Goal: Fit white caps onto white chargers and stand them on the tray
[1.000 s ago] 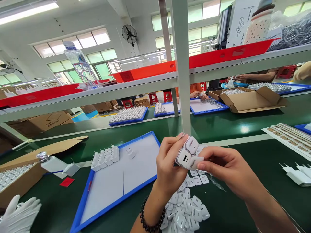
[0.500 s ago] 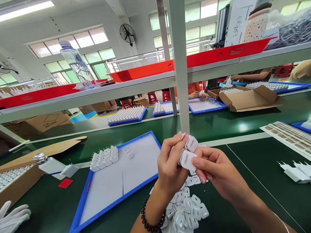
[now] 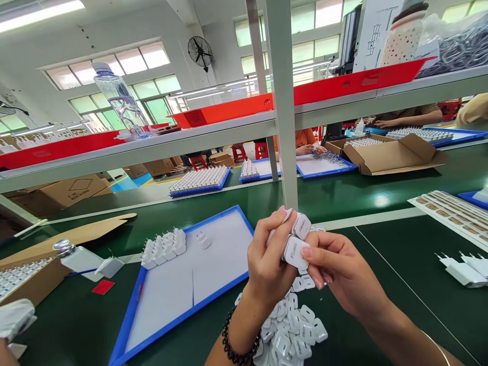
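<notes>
My left hand (image 3: 267,259) is closed around several white charger plugs (image 3: 298,239) held up above the green table. My right hand (image 3: 335,269) pinches the lower plug of that bunch with thumb and fingers. Under both hands lies a loose heap of white plugs (image 3: 292,330). To the left is a blue-rimmed white tray (image 3: 190,284) with a small group of upright plugs (image 3: 164,246) at its far left corner and one lone plug (image 3: 202,239) beside them.
A white shelf post (image 3: 284,101) rises just behind my hands. A cardboard box (image 3: 30,274) and a small bottle (image 3: 76,256) stand at left; a gloved hand (image 3: 13,317) of another person shows at the lower left. White parts (image 3: 463,269) lie at right. Other workers sit across the table.
The plug in my right hand has turned so its side now faces me, and both hands have drawn a little closer together. The gloved hand at lower left has pulled back.
</notes>
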The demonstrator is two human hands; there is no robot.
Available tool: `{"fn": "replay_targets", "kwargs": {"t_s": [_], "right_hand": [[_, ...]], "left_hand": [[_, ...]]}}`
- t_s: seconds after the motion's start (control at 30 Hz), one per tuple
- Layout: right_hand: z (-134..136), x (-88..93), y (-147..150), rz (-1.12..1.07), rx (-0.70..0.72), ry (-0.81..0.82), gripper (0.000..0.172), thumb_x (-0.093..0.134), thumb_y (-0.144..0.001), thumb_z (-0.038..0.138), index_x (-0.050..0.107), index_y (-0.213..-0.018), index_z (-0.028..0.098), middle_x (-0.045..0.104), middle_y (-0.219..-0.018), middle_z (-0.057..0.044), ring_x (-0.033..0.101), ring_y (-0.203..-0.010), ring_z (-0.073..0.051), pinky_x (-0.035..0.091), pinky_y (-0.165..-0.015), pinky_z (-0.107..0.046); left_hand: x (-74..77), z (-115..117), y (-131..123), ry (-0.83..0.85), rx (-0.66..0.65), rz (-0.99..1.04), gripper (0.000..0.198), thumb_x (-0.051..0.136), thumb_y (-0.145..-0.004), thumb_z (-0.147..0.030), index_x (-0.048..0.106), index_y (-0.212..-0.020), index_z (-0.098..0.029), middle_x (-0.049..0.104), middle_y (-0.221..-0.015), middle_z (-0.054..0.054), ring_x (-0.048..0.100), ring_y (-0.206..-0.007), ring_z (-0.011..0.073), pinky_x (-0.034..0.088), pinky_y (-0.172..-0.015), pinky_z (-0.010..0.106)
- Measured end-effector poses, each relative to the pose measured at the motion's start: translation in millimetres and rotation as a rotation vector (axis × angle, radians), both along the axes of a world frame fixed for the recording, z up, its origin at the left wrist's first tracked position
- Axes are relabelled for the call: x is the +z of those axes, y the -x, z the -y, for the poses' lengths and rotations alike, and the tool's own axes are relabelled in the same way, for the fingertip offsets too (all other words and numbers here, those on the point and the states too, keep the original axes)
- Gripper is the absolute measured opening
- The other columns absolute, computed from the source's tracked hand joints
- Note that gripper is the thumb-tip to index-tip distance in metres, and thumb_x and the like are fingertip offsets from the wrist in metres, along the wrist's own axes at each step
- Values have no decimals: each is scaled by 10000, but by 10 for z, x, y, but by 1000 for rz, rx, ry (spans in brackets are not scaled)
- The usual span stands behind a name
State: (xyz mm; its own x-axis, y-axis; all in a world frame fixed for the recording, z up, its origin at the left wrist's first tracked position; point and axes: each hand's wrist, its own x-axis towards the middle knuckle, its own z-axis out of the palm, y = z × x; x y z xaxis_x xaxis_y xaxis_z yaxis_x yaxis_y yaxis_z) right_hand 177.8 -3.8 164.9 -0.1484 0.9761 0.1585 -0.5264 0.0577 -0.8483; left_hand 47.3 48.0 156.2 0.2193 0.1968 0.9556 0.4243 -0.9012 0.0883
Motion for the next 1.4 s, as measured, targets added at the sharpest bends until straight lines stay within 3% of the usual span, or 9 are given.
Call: {"fn": "replay_targets", "kwargs": {"t_s": [0.27, 1.1, 1.27, 1.4], "right_hand": [[-9, -15, 33, -68, -31, 37, 345, 739, -765, 331, 543, -525, 180, 535, -400, 28, 314, -415, -71, 185, -467, -255], [-12, -45, 68, 61, -153, -18, 368, 735, -801, 320, 513, -535, 195, 501, -397, 48, 344, -404, -77, 266, -456, -241], [-13, -19, 57, 142, -203, -60, 393, 721, -804, 331, 479, -524, 200, 431, -420, 59, 311, -427, -78, 251, -456, -250], [-14, 32, 36, 239, -291, -95, 492, 751, -759, 333, 364, -483, 206, 314, -476, 68, 260, -481, -82, 220, -464, -258]], "left_hand": [[-14, -13, -5, -7, 5, -8, 420, 646, -852, -93, 592, -1268, -116, 594, -1164, 124, 653, -1115, 246, 602, -924, 349], [0, 11, -20, 15, 44, -35, 379, 600, -896, -135, 581, -1275, -152, 595, -1147, 118, 650, -1111, 244, 606, -909, 362], [-7, 4, -25, 32, 42, -46, 388, 588, -898, -124, 573, -1284, -157, 592, -1139, 115, 647, -1114, 239, 609, -893, 349], [-12, 10, -36, 75, 7, -37, 386, 584, -902, -134, 578, -1285, -182, 598, -1134, 103, 647, -1113, 234, 603, -900, 353]]}}
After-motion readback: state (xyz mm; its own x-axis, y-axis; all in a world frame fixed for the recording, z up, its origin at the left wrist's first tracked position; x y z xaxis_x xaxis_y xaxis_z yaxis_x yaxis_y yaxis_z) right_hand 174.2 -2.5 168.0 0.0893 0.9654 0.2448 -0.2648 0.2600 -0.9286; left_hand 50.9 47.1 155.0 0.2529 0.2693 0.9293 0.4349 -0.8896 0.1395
